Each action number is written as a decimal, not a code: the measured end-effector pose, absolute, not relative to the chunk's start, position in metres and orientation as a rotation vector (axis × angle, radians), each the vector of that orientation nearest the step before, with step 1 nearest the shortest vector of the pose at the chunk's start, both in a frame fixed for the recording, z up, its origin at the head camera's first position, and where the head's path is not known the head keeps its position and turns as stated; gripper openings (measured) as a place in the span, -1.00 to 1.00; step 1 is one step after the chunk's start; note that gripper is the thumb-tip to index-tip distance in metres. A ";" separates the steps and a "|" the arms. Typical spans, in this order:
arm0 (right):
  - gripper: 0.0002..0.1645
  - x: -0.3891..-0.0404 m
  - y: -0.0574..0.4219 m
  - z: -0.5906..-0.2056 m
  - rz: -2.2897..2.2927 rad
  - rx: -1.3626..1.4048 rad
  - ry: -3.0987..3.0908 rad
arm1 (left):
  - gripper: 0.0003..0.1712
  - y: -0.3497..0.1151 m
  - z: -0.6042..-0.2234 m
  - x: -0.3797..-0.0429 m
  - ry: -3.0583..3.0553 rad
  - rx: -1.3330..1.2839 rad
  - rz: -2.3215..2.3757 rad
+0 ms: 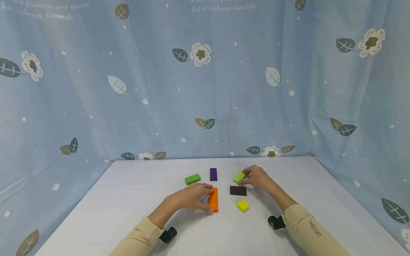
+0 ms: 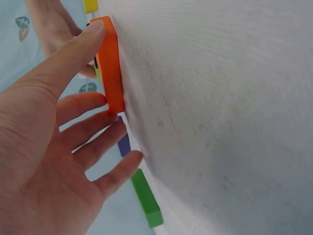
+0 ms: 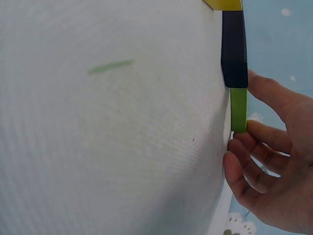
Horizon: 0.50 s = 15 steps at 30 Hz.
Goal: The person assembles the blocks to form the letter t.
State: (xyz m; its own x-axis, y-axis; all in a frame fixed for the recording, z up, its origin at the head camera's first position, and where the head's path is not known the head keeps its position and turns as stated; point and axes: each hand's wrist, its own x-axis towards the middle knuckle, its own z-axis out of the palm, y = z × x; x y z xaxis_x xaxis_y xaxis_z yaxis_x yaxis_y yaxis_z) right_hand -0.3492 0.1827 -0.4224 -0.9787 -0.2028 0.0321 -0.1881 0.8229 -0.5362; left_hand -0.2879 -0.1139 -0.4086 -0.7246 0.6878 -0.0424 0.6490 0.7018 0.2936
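In the lower middle of the frame, on the white table, my left hand pinches the orange block by its ends, probably to steady its whole length. Right of that, my right hand pinches the lime block between thumb and fingers. The gaps between blocks seem to give my fingers room. I count six: those two, plus one green block, one purple block, one dark block and one yellow block.
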 end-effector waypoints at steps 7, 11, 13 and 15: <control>-0.29 -0.351 0.184 -0.421 -0.856 -0.304 2.976 | -0.07 -0.113 -0.410 -0.289 2.746 1.088 0.404; -0.28 -0.351 0.183 -0.422 -0.856 -0.293 2.972 | -0.07 -0.113 -0.411 -0.289 2.744 1.088 0.364; -0.28 -0.351 0.183 -0.422 -0.859 -0.290 2.970 | -0.09 -0.113 -0.410 -0.288 2.745 1.095 0.346; -0.27 -0.350 0.183 -0.422 -0.858 -0.287 2.970 | -0.16 -0.113 -0.408 -0.286 2.754 1.128 0.340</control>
